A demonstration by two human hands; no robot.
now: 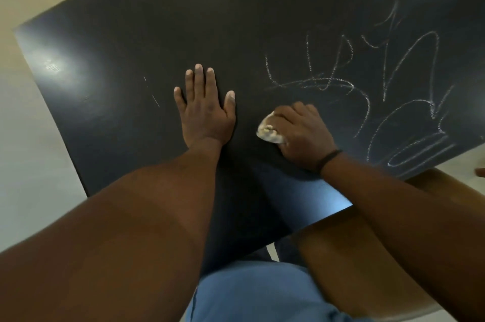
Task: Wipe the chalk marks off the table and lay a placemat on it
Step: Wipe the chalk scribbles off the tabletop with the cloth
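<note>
A dark table [157, 32] fills most of the view. White chalk scribbles [380, 80] cover its right part, and two short chalk strokes [154, 98] lie left of centre. My left hand [206, 109] rests flat on the tabletop with fingers straight and spread. My right hand [304, 135] grips a crumpled whitish cloth [269, 131] and presses it onto the table just below the scribbles. No placemat is in view.
Pale floor [31, 151] lies beyond the table's left edge. A wooden chair seat [446, 185] shows under the table's near right edge. My blue shorts [262, 292] are at the bottom.
</note>
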